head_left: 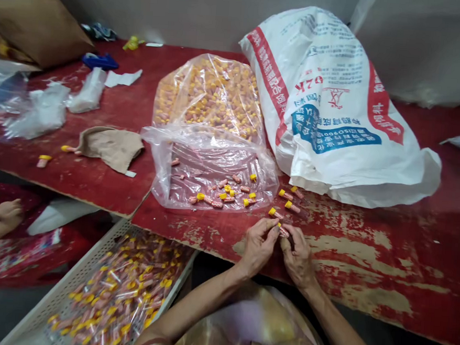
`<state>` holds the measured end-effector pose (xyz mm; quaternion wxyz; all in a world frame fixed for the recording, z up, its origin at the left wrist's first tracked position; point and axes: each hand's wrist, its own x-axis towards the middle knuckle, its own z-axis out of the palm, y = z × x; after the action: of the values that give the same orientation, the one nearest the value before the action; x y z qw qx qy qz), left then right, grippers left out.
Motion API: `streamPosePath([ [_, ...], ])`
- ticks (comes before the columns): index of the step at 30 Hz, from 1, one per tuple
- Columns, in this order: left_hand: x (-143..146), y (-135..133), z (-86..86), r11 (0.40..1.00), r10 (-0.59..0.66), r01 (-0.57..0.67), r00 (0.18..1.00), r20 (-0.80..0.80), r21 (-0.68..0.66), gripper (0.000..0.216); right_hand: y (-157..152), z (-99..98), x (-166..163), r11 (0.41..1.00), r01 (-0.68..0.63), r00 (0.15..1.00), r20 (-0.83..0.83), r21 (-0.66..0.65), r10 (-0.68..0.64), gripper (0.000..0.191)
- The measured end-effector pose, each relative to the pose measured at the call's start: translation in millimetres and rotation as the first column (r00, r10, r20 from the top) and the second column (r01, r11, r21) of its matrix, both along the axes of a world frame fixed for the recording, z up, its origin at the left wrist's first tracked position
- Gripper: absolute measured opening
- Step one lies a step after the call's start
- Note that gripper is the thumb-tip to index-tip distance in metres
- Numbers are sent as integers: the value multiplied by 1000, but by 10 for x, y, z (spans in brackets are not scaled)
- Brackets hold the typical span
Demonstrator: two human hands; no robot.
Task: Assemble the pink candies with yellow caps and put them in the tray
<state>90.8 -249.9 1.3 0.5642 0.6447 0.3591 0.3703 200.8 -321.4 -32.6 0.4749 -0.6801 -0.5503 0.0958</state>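
Note:
Near the table's front edge, my left hand (258, 248) pinches the yellow-capped end of a small pink-filled tube (284, 231). The fingers of my right hand (298, 257) close on its pink end, so both hands share this one piece. Just beyond my fingertips, several similar yellow-capped tubes (292, 207) lie on the red table. To their left is the open mouth of a clear plastic bag (215, 158), with loose pink pieces and yellow caps scattered on its film. The back of this bag bulges with many more yellow and pink pieces.
A large white printed sack (333, 101) leans behind the bag. Below the table at left, a white crate (78, 259) holds many capped tubes. A tan cloth (109, 145), plastic wraps (41, 108) and a blue tape dispenser (99, 61) lie leftward. Another person's hand (8, 214) shows far left.

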Motion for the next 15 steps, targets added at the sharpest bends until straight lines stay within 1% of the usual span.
streamPosePath([
  [1,-27,91,15,998,-9,11,999,-36,55,19,17,-15,-18,1000,-14,997,81,-3,14,28],
  [2,-44,213,27,993,14,-5,997,-73,122,20,40,-28,-26,1000,-23,983,182,-15,25,29],
  [3,-48,364,33,979,78,-57,991,-104,196,21,69,-38,-30,999,-24,957,289,-31,32,30],
  [5,-8,747,19,917,272,-205,949,-160,343,20,130,-54,-40,998,2,884,466,-61,26,29],
  [6,36,965,0,881,355,-255,913,-200,399,19,154,-57,-49,997,22,853,521,-69,17,28],
  [7,96,1190,-25,858,407,-271,877,-256,436,18,170,-59,-55,997,35,835,551,-72,11,28],
  [8,168,1410,-52,855,422,-247,842,-335,457,20,178,-58,-50,996,44,824,566,-73,5,29],
  [9,251,1617,-77,863,412,-200,809,-418,464,23,177,-58,-25,996,56,818,576,-65,-8,31],
  [11,432,1959,-118,890,364,-106,752,-550,443,28,163,-60,130,993,116,800,596,-26,-78,34],
  [13,610,2188,-139,910,317,-51,726,-611,411,28,157,-60,473,970,241,761,616,21,-203,32],
  [15,754,2321,-145,929,270,-24,730,-628,370,26,186,-44,995,908,418,696,630,34,-344,32],
])
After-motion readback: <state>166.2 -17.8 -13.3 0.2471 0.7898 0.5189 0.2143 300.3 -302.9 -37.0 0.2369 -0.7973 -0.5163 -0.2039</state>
